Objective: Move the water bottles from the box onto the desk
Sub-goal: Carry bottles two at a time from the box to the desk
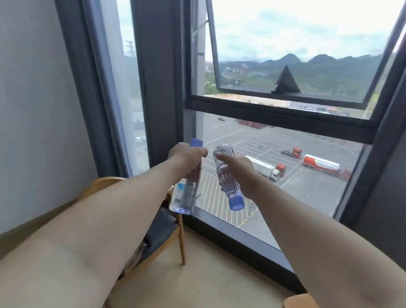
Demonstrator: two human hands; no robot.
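Bottles are held in both hands, out in front of a large window. One clear bottle point(186, 189) is gripped near its neck by the left hand point(187, 154), fingers curled round it; it hangs nearly upright, with its blue cap point(196, 143) showing above the knuckles and its labelled body and base below. A second clear bottle point(226, 177) is clasped around its middle by the right hand point(240, 173), and is tilted upside down, its base pointing up and left and its blue cap point(236, 203) pointing down. The two bottles are near each other but apart. Below the left forearm a wooden chair point(179, 227) with a dark seat is seen against the wall. A wooden stool point(299, 306) is partly seen at the lower right. Beyond the window point(280, 111), a car park with lorries point(266, 169) is visible.
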